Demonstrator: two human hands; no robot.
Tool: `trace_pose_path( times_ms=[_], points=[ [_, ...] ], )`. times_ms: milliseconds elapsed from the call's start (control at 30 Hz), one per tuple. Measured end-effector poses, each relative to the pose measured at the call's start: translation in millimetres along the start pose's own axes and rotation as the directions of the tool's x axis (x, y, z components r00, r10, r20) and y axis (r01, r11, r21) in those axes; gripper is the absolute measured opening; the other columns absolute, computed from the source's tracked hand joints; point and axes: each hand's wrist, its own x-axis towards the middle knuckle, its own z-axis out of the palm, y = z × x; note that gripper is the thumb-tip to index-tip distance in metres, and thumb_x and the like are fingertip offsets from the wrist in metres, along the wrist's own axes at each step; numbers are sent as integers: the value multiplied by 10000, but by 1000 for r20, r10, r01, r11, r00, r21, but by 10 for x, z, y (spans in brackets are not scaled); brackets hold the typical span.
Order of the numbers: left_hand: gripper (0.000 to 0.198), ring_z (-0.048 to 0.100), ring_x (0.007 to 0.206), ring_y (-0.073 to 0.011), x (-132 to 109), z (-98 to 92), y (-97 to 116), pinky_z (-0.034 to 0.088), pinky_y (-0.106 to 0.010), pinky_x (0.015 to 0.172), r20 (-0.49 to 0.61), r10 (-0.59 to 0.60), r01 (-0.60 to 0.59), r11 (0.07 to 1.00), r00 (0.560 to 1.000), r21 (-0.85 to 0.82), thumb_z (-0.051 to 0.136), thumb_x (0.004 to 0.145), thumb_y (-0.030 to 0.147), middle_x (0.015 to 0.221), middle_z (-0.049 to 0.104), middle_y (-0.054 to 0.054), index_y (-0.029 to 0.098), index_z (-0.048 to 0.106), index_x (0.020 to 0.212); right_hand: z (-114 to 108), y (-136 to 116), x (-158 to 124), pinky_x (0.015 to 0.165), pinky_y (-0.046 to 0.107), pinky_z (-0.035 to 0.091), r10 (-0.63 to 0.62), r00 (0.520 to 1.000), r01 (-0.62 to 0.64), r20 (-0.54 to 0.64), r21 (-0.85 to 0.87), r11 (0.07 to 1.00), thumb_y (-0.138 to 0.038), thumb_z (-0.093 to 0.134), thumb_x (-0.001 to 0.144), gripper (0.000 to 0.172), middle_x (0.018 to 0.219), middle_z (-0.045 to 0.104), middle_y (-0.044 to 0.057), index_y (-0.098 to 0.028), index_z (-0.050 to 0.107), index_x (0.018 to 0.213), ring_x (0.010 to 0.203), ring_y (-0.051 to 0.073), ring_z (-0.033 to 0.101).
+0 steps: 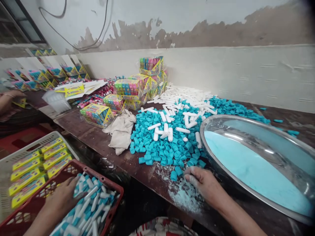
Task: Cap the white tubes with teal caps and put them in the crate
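My left hand (62, 196) lies in a red plastic basket (114, 190), fingers resting flat on a heap of white tubes with teal caps (94, 205). My right hand (205, 183) rests palm down on the dark wooden table (93, 137), fingers curled at the near edge of a pile of loose teal caps (159, 147); blue powder dusts the wood beside it. I cannot make out anything held under its fingers. White uncapped tubes (164, 126) lie scattered over the caps. A big metal bowl (209, 127) of pale blue powder sits just right of my right hand.
A crumpled beige cloth (121, 129) lies left of the caps. Stacks of colourful display boxes (137, 87) stand behind it. A white crate (10, 160) holds yellow packs at lower left. Another person's hand (8, 98) shows at the far left edge.
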Motion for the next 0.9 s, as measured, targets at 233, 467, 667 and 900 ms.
trace_pose_path(
  times_ms=[233,467,667,900],
  points=[
    [311,563,939,-198,552,-256,1905,442,-313,858,-296,379,-471,805,877,-362,453,815,367,1010,600,-71,179,560,1039,-63,-240,42,621,268,405,-113,993,110,-34,-77,991,-252,426,821,179,687,586,12,-198,556,711,657,154,548],
    [386,540,950,-221,1069,-144,3241,446,-319,810,-248,543,-596,709,802,-376,574,744,208,1091,507,-107,167,520,1124,32,-214,-74,590,245,416,-109,991,101,-80,-91,991,-239,437,821,181,661,584,4,-199,546,683,631,146,561],
    [125,543,903,-185,1055,-183,3279,433,-294,810,-285,534,-604,670,796,-431,468,788,134,924,564,-77,143,589,819,-10,-203,-122,616,247,451,-170,972,145,-163,-154,977,-240,418,859,195,702,592,24,-189,568,746,666,149,577],
    [145,541,562,-116,163,-546,3183,443,-197,524,-30,616,-308,351,787,-884,508,769,279,667,569,11,169,573,839,-32,-282,-129,755,340,457,-396,860,198,-322,-506,840,-163,434,838,271,1017,581,139,-154,528,1093,910,235,550]
  ],
)
